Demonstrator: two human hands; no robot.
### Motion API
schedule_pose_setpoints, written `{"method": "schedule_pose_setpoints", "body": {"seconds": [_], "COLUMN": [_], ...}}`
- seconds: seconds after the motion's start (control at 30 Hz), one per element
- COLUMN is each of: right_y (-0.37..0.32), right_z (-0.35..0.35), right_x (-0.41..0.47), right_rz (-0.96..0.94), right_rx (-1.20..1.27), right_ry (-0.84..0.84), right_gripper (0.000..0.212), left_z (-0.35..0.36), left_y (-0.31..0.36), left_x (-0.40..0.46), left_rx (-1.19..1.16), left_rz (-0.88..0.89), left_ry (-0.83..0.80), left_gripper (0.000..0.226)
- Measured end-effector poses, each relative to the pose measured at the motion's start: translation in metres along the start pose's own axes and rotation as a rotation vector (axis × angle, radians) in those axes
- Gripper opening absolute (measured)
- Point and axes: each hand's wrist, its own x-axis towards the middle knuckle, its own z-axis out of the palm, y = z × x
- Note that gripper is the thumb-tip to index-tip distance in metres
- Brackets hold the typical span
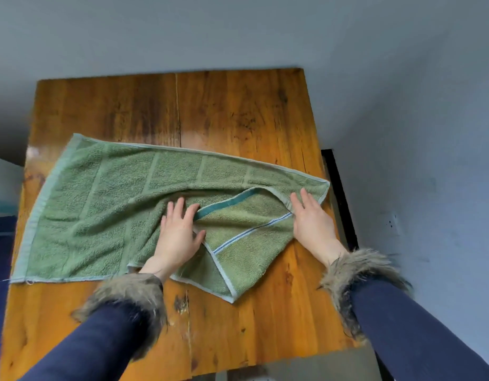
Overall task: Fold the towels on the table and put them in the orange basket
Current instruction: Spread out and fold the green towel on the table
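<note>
Lying spread across the wooden worktop (238, 111), the green towel (100, 204) reaches almost from its left edge to its right edge, with the near right corner turned back over the cloth so a flap with a teal band and thin blue stripes shows on top. The left hand (179, 235) rests flat on the towel just left of that flap, fingers straight and spread, gripping nothing, its thumb lying at the flap's edge. The right hand (310, 218) lies flat too, fingers straight and pointing away from the person, pressing down where the fold meets the towel's right end, near the worktop's right edge. Both arms wear dark blue sleeves (100, 347) with shaggy fur cuffs (350, 268). The flap's loose corner points toward the person and lies on bare wood between the two wrists. A grey wall (265, 31) stands behind the worktop.
</note>
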Motion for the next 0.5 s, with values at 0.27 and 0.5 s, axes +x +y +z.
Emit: {"method": "schedule_pose_setpoints", "body": {"seconds": [0.27, 0.5], "right_y": [-0.016, -0.015], "right_z": [0.041, 0.045], "right_x": [-0.111, -0.156], "right_rz": [0.214, 0.28], "right_rx": [-0.043, -0.068], "right_ry": [-0.056, 0.005], "right_gripper": [0.061, 0.03], "left_z": [-0.002, -0.006], "left_y": [0.008, -0.005], "left_x": [-0.016, -0.08], "left_rx": [0.093, -0.308], "left_rz": [0.185, 0.162], "left_ry": [-0.11, -0.136], "left_gripper": [0.042, 0.022]}}
